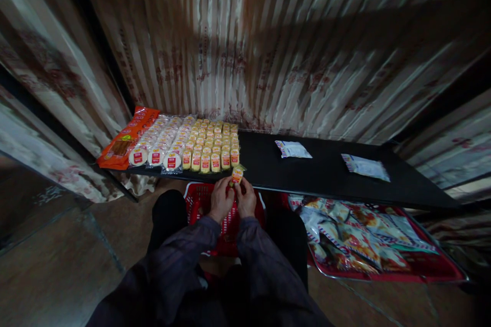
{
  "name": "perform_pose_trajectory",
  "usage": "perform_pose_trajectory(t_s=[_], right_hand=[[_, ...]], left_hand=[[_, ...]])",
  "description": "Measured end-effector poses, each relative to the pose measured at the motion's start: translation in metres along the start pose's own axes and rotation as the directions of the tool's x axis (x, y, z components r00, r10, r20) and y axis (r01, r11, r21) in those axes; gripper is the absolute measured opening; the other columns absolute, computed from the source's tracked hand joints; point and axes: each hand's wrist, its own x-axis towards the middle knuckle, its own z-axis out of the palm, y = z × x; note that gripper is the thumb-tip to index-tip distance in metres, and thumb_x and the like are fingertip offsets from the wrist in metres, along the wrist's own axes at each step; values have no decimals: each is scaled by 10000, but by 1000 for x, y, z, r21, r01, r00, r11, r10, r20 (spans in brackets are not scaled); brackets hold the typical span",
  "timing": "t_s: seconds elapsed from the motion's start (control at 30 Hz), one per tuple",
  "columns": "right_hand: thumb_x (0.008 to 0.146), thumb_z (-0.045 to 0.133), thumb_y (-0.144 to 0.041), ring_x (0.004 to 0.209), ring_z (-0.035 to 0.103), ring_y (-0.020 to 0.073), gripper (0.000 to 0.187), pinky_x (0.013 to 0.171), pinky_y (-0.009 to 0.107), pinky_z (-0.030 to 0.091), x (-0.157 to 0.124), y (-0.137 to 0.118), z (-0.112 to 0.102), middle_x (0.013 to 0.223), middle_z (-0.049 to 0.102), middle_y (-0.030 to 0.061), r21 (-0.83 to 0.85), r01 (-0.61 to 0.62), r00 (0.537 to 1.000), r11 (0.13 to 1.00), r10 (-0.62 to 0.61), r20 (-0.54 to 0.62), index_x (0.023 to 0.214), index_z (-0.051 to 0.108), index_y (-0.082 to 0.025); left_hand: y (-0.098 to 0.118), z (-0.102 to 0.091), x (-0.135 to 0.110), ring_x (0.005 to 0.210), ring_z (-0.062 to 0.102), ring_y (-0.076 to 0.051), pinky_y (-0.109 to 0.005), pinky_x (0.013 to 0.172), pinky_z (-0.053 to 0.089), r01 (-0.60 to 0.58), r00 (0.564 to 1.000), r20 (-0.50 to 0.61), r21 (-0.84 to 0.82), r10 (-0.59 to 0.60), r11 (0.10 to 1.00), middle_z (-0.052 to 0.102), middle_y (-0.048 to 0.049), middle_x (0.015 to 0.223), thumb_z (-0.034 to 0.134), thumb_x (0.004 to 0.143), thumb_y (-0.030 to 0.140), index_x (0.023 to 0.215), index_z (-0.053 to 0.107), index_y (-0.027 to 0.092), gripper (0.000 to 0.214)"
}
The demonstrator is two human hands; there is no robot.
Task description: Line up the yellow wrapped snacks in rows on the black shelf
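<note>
Between the fingertips of my left hand [221, 199] and my right hand [246, 199] I hold a small yellow wrapped snack cake [237, 174] with a red and white label. Both hands are closed on it, at the front edge of a black shelf [261, 161]. Just beyond and to the left stand rows of matching yellow snack packs [206, 162]. Left of those are rows of white round packs [172, 161] in clear wrap. Below my hands sits a red basket [192, 195], its inside partly hidden by my arms.
An orange snack bag [125, 140] lies at the shelf's left end. Two white packets [293, 149] lie apart on the right half. A red basket [433, 268] full of packaged snacks stands low at right. Patterned curtains [238, 51] hang behind, and dark metal posts [99, 36] rise at the side.
</note>
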Motion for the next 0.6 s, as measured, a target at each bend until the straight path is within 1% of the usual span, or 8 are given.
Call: perform_pose_trajectory(t_s=[0.1, 0.17, 0.23, 0.33, 0.47, 0.6], right_hand=[[765, 552, -469, 941, 588, 224, 481, 901, 338, 441, 15, -3, 2, 1069, 650, 111, -14, 13, 1000, 1000, -13, -9, 1128, 664, -174], [778, 526, -465, 900, 590, 217, 484, 872, 338, 454, 24, -6, 3, 1037, 654, 112, -74, 30, 999, 997, -31, -14, 1133, 660, -165], [789, 502, -451, 882, 593, 222, 491, 853, 353, 462, 33, -10, 3, 1016, 657, 122, -164, 52, 999, 985, -53, -5, 1139, 653, -142], [803, 471, -429, 888, 604, 236, 496, 838, 370, 470, 44, -15, 4, 1020, 658, 142, -274, 80, 997, 958, -78, 16, 1145, 644, -113], [812, 463, -393, 900, 612, 235, 470, 835, 359, 473, 54, -17, 7, 1019, 667, 146, -324, 101, 995, 941, -98, 27, 1140, 637, -105], [813, 475, -376, 896, 613, 218, 419, 830, 340, 472, 59, -13, 13, 1013, 677, 132, -329, 101, 995, 939, -102, 15, 1104, 636, -121]], left_hand=[[0, 6, 13, 1143, 536, -229, -362, 1093, 361, -22, 1000, -9, -1, 22, 1000, 613, -102, 1172, 532, 724, 35, 1070, 662, 178, 397], [0, 11, 21, 1157, 536, -216, -360, 1095, 369, -44, 999, -4, 28, 44, 999, 603, -99, 1188, 505, 740, 38, 1082, 652, 170, 394], [-1, 15, 27, 1175, 530, -204, -369, 1099, 376, -70, 998, 14, 102, 69, 992, 596, -97, 1206, 468, 764, 47, 1112, 634, 159, 400], [-4, 19, 34, 1212, 510, -199, -375, 1113, 374, -104, 994, 52, 223, 94, 969, 573, -123, 1255, 418, 792, 56, 1166, 605, 114, 422], [-11, 21, 40, 1248, 487, -199, -361, 1129, 364, -147, 988, 91, 329, 124, 933, 548, -144, 1305, 391, 795, 44, 1206, 594, 74, 460], [-17, 20, 42, 1237, 489, -222, -378, 1120, 379, -217, 976, 132, 468, 175, 857, 563, -147, 1302, 407, 778, 26, 1234, 587, 52, 492]])
